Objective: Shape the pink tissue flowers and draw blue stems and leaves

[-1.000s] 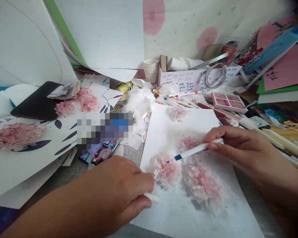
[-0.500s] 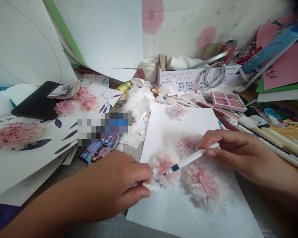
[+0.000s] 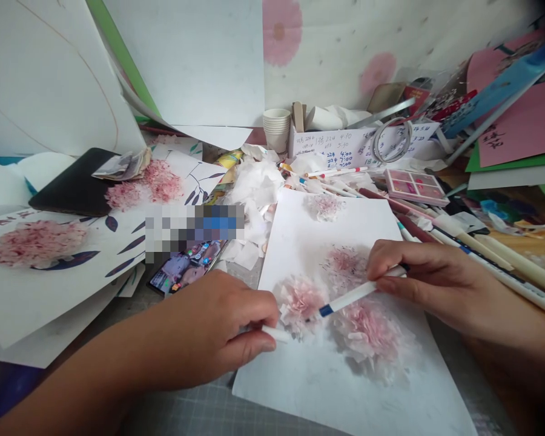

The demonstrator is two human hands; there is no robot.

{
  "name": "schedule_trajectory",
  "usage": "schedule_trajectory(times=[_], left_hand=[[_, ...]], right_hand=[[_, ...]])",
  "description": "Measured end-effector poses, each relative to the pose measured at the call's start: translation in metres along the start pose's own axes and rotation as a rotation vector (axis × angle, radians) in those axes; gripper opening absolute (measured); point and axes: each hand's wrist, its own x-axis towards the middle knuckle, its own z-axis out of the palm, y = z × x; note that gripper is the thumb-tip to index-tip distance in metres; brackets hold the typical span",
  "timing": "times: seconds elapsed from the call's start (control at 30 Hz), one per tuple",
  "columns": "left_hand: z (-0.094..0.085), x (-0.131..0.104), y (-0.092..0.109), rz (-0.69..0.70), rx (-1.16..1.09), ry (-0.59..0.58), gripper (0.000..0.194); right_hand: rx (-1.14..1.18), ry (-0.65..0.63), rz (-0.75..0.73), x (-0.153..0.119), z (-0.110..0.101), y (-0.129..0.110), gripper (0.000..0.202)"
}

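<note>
My right hand (image 3: 436, 284) is closed around a slim white pen (image 3: 356, 295) with a dark blue band near its lower end. The pen slants down to the left, its tip close to a pink-and-white ruffled paper flower (image 3: 300, 297); whether it touches cannot be made out. Between thumb and forefinger, my left hand (image 3: 236, 333) pinches a thin white stick (image 3: 276, 333), whose end points at the same flower. Beside it on a white sheet (image 3: 300, 381) lie a larger pink flower (image 3: 372, 333), a dark-speckled one (image 3: 344, 260) and a paler one (image 3: 323, 207).
A phone (image 3: 186, 266) lies left of the sheet, near crumpled white tissue (image 3: 257, 181). Behind stand paper cups (image 3: 276, 130) and a white box with handwriting (image 3: 336, 142). Brushes and pens (image 3: 504, 272) crowd the right, below a small palette (image 3: 415, 186). Flower pictures (image 3: 118, 242) lie left.
The pen in my right hand has drawn back slightly to the right from the left flower. My left hand stays almost in place, still pinching the stick. The view has shifted a little.
</note>
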Motion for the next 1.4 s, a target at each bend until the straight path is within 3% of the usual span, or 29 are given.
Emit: schedule_trajectory(times=[0.27, 0.4, 0.57, 0.7, 0.87, 1.03, 1.2, 1.33, 1.4], left_hand=[[0.001, 0.000, -0.004, 0.006, -0.016, 0.017, 0.014], [0.002, 0.000, -0.005, 0.022, -0.030, 0.027, 0.014], [0.003, 0.001, -0.005, 0.049, -0.043, 0.058, 0.013], [0.004, 0.001, -0.005, 0.057, -0.028, 0.069, 0.011], [0.004, -0.001, -0.006, 0.059, -0.032, 0.068, 0.012], [0.003, 0.000, -0.004, 0.032, -0.022, 0.050, 0.013], [0.002, 0.001, -0.002, 0.008, -0.015, 0.031, 0.013], [0.000, 0.002, -0.002, -0.010, -0.030, 0.012, 0.013], [0.000, 0.003, -0.002, 0.004, -0.039, 0.022, 0.012]], right_hand=[[-0.007, 0.015, 0.002, 0.000, -0.003, 0.006, 0.018], [-0.002, 0.129, 0.026, 0.000, -0.005, 0.008, 0.023], [0.004, 0.022, 0.051, 0.000, -0.006, 0.006, 0.024], [0.051, 0.167, 0.094, 0.001, -0.008, 0.011, 0.028], [0.015, 0.053, 0.052, 0.001, -0.007, 0.008, 0.026], [0.065, 0.212, 0.096, 0.000, -0.011, 0.014, 0.027], [0.014, 0.034, 0.032, 0.002, -0.007, 0.012, 0.019], [0.033, 0.187, 0.018, 0.004, -0.007, 0.014, 0.018], [0.056, 0.154, 0.001, 0.003, -0.007, 0.015, 0.016]])
